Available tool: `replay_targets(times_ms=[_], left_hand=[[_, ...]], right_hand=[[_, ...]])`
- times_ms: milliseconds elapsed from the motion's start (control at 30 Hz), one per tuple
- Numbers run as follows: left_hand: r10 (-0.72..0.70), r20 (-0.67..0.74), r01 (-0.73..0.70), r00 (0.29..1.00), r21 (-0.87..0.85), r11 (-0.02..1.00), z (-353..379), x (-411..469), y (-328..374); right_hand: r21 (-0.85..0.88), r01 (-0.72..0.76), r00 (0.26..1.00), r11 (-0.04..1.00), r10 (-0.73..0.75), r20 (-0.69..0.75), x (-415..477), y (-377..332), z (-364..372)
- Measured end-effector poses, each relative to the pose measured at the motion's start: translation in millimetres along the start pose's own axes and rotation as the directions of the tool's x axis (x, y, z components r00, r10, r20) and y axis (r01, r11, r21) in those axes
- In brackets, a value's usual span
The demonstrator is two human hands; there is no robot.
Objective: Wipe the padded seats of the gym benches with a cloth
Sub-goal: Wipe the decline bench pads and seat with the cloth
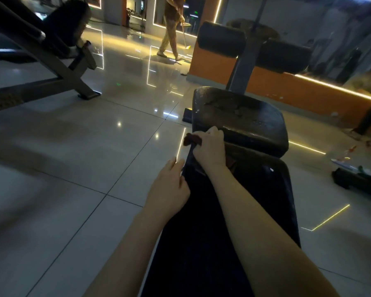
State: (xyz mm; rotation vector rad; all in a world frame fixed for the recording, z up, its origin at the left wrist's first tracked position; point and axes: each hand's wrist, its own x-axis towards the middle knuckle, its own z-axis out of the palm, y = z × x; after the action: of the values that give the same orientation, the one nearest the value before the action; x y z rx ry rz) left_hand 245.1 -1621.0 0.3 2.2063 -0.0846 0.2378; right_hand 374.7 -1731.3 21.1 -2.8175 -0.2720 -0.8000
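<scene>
We see right hand at frame centre, fist closed round dark red cloth. Seat pad lies just above it, long axis toward upper right. Left hand sits lower, fingers loose against back pad edge. We judge right hand nearer.

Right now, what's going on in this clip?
A person is wiping a gym bench. The right hand grips a dark cloth at the left edge, by the gap between the seat pad and the long back pad. The left hand rests against the back pad's left edge. Farther off, another person holds a mop or broom.
</scene>
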Motion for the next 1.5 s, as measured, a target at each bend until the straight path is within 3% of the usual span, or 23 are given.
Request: replay_targets(times_ms=[133, 300, 467, 600, 733, 800, 900, 1000, 1133, 1233, 1267, 1367, 1500], left_hand=[[-0.032, 0.03, 0.031, 0.999, 0.017, 0.999, -2.3, -3.3, -5.9], [-0.073, -0.025, 0.072, 0.997, -0.029, 0.997, -17.8, -0.1, -15.5], [-0.109, -0.017, 0.108, 0.994, -0.067, 0.992, -18.1, -0.2, -15.6], [-0.123, -0.045, 0.119, 0.991, -0.081, 0.99, -18.1, -1.2, -21.5], [-0.133, -0.038, 0.129, 0.99, -0.094, 0.987, -15.6, -5.2, -22.7], [-0.128, -0.04, 0.123, 0.991, -0.103, 0.987, -16.7, -3.8, -23.8], [-0.08, -0.011, 0.079, 0.997, -0.049, 0.996, -19.6, -2.0, -24.9], [-0.068, -0.032, 0.067, 0.997, -0.035, 0.997, -24.8, 2.5, -24.6], [-0.102, -0.049, 0.099, 0.994, -0.062, 0.993, -27.0, 3.6, -23.9], [-0.108, -0.037, 0.105, 0.993, -0.073, 0.992, -25.5, 3.5, -22.2], [-0.111, -0.038, 0.108, 0.993, -0.069, 0.992, -26.0, 4.7, -21.9], [-0.121, -0.038, 0.118, 0.992, -0.063, 0.991, -23.6, 5.7, -21.1], [-0.121, -0.015, 0.12, 0.993, -0.051, 0.991, -17.6, 1.3, -17.6]], right_hand=[[0.033, 0.053, 0.997, 0.998, -0.055, 0.057, -14.4, -4.9, -12.8], [0.266, 0.359, 0.9, 0.895, -0.407, 0.154, -110.2, -14.8, -45.6], [0.279, 0.495, 0.846, 0.823, -0.53, 0.06, -119.4, -5.9, -27.9], [0.097, 0.227, 0.974, 0.969, -0.226, -0.023, -38.2, 3.2, -9.9], [0.003, -0.017, 0.998, 1.0, 0.017, -0.054, 12.4, -0.7, 2.0], [-0.001, -0.041, 0.996, 0.999, 0.04, -0.074, 10.5, -5.5, 3.1], [0.041, 0.155, 0.983, 0.987, -0.158, 0.093, -20.0, -13.5, -13.4], [0.132, 0.36, 0.894, 0.924, -0.382, 0.234, -77.0, -26.8, -35.0], [0.422, 0.433, 0.796, 0.796, -0.558, 0.235, -139.4, -26.7, -49.4], [0.438, 0.549, 0.699, 0.712, -0.678, 0.227, -128.5, -8.0, -43.6], [0.411, 0.543, 0.718, 0.732, -0.659, 0.225, -117.8, -4.2, -40.2], [0.259, 0.363, 0.908, 0.895, -0.403, 0.119, -63.8, 7.9, -30.6], [0.101, 0.089, 0.995, 0.991, -0.093, 0.037, 3.8, 14.4, -12.2]])
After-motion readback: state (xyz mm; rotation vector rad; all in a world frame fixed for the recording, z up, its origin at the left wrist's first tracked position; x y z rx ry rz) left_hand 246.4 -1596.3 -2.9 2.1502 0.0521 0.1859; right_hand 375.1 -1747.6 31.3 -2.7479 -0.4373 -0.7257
